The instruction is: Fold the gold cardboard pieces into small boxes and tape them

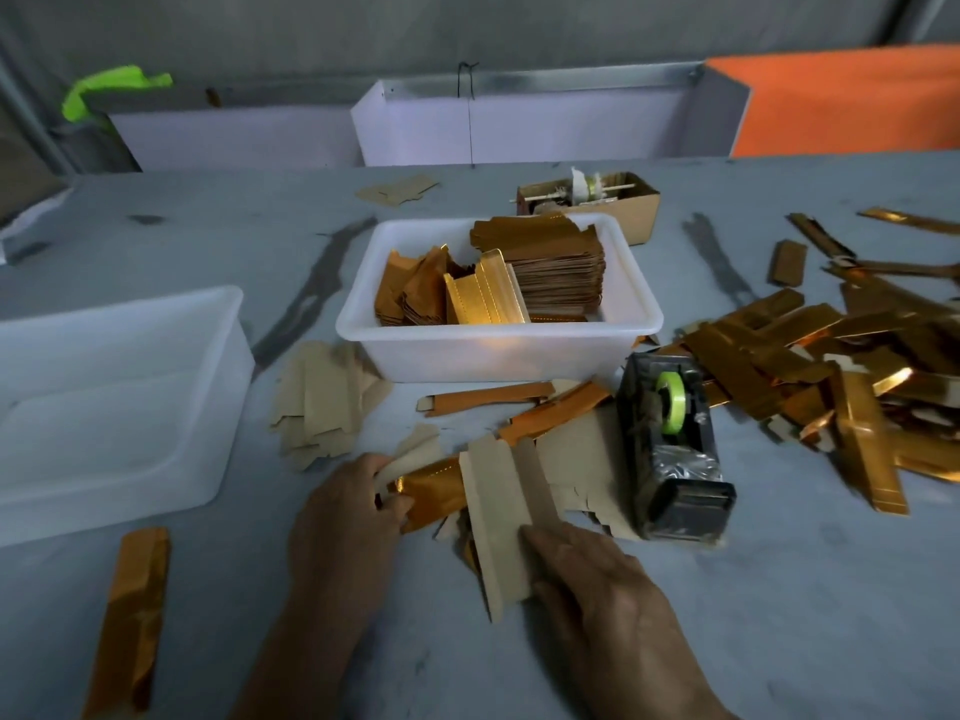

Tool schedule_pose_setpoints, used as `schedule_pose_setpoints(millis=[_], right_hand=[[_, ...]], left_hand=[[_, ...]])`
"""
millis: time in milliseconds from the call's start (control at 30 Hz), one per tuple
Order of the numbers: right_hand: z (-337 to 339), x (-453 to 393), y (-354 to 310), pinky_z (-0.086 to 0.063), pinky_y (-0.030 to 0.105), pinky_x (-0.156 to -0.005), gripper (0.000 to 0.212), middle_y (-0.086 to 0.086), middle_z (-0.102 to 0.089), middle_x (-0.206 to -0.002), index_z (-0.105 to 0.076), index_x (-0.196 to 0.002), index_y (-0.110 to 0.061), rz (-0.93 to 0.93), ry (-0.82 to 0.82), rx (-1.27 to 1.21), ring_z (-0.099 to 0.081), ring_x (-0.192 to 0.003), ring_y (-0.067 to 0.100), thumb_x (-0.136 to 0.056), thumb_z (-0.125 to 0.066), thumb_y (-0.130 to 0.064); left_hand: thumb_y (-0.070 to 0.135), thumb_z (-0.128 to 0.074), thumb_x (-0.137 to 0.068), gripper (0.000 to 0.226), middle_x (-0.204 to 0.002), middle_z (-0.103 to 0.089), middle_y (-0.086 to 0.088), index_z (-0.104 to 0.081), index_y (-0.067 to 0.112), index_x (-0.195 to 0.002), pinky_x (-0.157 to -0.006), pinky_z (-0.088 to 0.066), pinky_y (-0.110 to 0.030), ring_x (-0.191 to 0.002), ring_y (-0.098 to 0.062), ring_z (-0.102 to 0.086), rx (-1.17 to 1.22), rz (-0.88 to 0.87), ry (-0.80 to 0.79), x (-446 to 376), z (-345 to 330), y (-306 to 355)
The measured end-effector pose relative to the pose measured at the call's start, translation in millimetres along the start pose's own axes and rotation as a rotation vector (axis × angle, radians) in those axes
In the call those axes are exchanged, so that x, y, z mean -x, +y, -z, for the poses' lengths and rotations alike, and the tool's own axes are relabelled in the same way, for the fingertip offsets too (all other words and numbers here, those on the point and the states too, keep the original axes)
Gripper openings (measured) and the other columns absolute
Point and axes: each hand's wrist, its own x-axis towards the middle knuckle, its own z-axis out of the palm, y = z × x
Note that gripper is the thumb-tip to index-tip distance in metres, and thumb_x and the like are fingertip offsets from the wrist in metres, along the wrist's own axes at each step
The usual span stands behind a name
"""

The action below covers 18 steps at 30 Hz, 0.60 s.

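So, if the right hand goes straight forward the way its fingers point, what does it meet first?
Likely nothing new: the right hand already rests on the brown-side-up cardboard piece. Further along that line lie the orange-gold strips, though depth is unclear.

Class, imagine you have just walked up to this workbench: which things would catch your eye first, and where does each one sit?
The heap of folded gold boxes glinting at the right of the table draws the eye first. Next comes the white tub in the middle, holding stacked gold cardboard blanks, and the black tape dispenser with its green roll, just right of the hands working a cardboard piece.
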Motion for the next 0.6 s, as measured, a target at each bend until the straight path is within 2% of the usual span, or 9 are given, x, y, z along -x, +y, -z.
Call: schedule_pose_setpoints(millis=[33,100,133,233,333,400,467,533,600], right_hand=[[0.2,2.3,-0.3,-0.057,0.028,-0.069,0.035,0.008,-0.073,-0.1,-0.074,-0.098,-0.009,-0.018,0.037,-0.047,-0.071,-0.088,0.021,-0.064,-0.08,-0.008],[5.0,4.5,0.3,-0.043,0.013,-0.09,0.039,0.007,-0.07,-0.109,-0.072,-0.105,-0.009,-0.066,0.119,-0.126,-0.066,-0.1,0.015,-0.067,-0.074,-0.004],[8.7,4.9,1.5,-0.039,0.01,-0.092,0.043,0.006,-0.068,-0.112,-0.07,-0.109,-0.011,-0.1,0.139,-0.159,-0.062,-0.103,0.011,-0.067,-0.075,0.001],[21.9,3.9,5.6,-0.049,0.018,-0.085,0.055,-0.009,-0.063,-0.118,-0.065,-0.118,-0.021,-0.177,0.175,-0.272,-0.067,-0.093,0.011,-0.072,-0.072,0.008],[32.1,-0.3,6.6,-0.051,0.007,-0.07,0.059,-0.04,-0.047,-0.113,-0.054,-0.115,-0.047,-0.321,0.164,-0.452,-0.065,-0.088,0.004,-0.082,-0.061,0.001],[37.1,-1.8,10.9,-0.048,0.002,-0.066,0.06,-0.039,-0.043,-0.111,-0.053,-0.112,-0.051,-0.434,0.167,-0.555,-0.062,-0.096,0.007,-0.084,-0.058,0.001],[43.6,-3.0,15.1,-0.047,0.001,-0.061,0.058,-0.038,-0.041,-0.107,-0.052,-0.11,-0.053,-0.507,0.148,-0.6,-0.06,-0.101,0.011,-0.086,-0.056,0.0],[50.4,-1.0,18.9,-0.046,0.001,-0.056,0.059,-0.036,-0.041,-0.106,-0.051,-0.107,-0.056,-0.548,0.114,-0.635,-0.061,-0.098,0.01,-0.087,-0.054,-0.001],[54.9,3.7,21.4,-0.046,0.003,-0.053,0.063,-0.035,-0.041,-0.108,-0.049,-0.107,-0.059,-0.545,0.112,-0.622,-0.061,-0.094,0.007,-0.087,-0.054,0.0]], left_hand=[[0.024,-0.065,-0.086,0.028,-0.096,-0.062,0.004,-0.062,0.021,-0.113,-0.075,-0.044,-0.031,-0.088,-0.017,-0.055,0.007,-0.018,0.023,0.8,-0.6,1.7],[0.025,-0.066,-0.086,0.027,-0.094,-0.064,0.003,-0.063,0.021,-0.112,-0.07,-0.039,-0.027,-0.084,-0.016,-0.054,0.068,-0.037,0.096,4.9,-2.1,5.0],[0.026,-0.066,-0.085,0.029,-0.096,-0.066,0.002,-0.063,0.021,-0.113,-0.069,-0.038,-0.025,-0.084,-0.016,-0.054,0.126,-0.044,0.133,8.2,-3.0,7.7],[0.031,-0.063,-0.085,0.037,-0.104,-0.065,0.002,-0.06,0.022,-0.121,-0.066,-0.037,-0.019,-0.088,-0.012,-0.054,0.255,-0.132,0.271,17.2,-6.9,22.2],[0.026,-0.058,-0.089,0.043,-0.113,-0.059,-0.001,-0.052,0.018,-0.131,-0.07,-0.035,-0.013,-0.098,-0.011,-0.052,0.209,-0.226,0.355,15.0,-14.2,43.9],[0.019,-0.059,-0.091,0.05,-0.128,-0.052,-0.003,-0.044,0.018,-0.139,-0.083,-0.04,-0.018,-0.113,-0.015,-0.049,0.143,-0.275,0.293,10.1,-23.3,54.4],[0.016,-0.057,-0.092,0.055,-0.141,-0.042,-0.001,-0.038,0.019,-0.143,-0.096,-0.039,-0.023,-0.129,-0.017,-0.041,0.105,-0.306,0.119,7.5,-32.1,58.6],[0.014,-0.055,-0.093,0.063,-0.151,-0.028,0.002,-0.026,0.02,-0.148,-0.109,-0.032,-0.026,-0.14,-0.019,-0.027,0.08,-0.298,-0.094,6.6,-38.3,54.9],[0.015,-0.053,-0.094,0.076,-0.158,-0.005,0.001,-0.004,0.021,-0.151,-0.116,-0.016,-0.033,-0.147,-0.024,-0.003,-0.121,-0.248,-0.282,5.7,-36.1,48.8]])
